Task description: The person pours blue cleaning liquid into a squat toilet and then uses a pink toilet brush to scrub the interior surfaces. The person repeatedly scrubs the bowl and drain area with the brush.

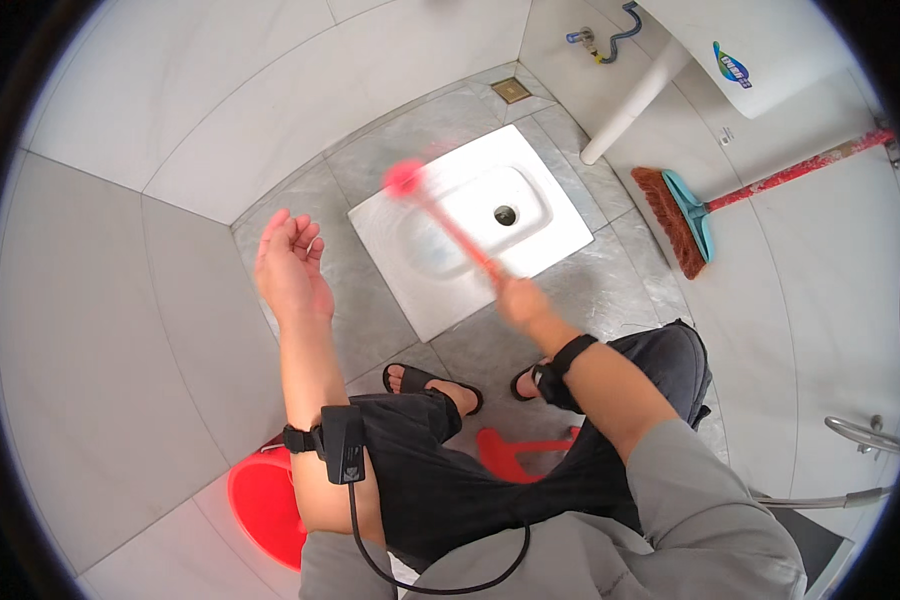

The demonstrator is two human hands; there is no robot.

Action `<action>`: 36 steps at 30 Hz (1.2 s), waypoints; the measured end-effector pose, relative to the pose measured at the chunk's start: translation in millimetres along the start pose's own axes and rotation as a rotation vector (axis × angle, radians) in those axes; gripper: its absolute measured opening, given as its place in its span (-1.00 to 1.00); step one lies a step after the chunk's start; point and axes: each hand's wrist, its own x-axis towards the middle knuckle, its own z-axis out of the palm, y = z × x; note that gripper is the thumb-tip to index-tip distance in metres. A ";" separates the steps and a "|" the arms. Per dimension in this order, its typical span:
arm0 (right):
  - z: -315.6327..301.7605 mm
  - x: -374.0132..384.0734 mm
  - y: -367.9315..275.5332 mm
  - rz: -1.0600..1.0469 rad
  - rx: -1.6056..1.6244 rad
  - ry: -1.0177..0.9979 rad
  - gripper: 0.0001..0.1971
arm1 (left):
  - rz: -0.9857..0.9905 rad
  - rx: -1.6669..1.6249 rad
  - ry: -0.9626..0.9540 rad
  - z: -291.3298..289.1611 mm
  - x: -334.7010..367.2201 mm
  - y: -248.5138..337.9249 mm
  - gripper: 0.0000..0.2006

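A red toilet brush (457, 238) is in my right hand (520, 300), its handle in my closed fingers. The round brush head is blurred and sits over the upper left edge of a white squat toilet (440, 312) set in the floor; whether it touches the rim I cannot tell. The toilet has an oblong basin with a dark drain hole toward its right end. My left hand (295, 268) is raised to the left of the toilet, palm partly showing, with loosely curled fingers and nothing in it.
A broom (690, 222) with brown bristles leans at the right wall, near a white pipe (638, 102) and a cistern (770, 50). A square floor drain (511, 90) lies in the far corner. A red bucket (265, 500) stands by my left arm, and a red stool (515, 458) is below me.
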 end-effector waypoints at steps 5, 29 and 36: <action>-21.1 -36.6 -30.2 -0.200 -0.051 -0.119 -0.55 | 0.006 -0.024 0.021 -8.9 2.1 2.8 -0.68; -16.2 -28.2 55.5 0.131 0.124 0.112 -0.52 | -0.132 0.200 -0.481 72.9 -60.7 -46.0 -0.72; -35.6 -51.6 16.3 -0.013 -0.049 -0.158 -0.53 | 0.250 0.672 -1.065 100.3 -152.8 -99.2 -0.77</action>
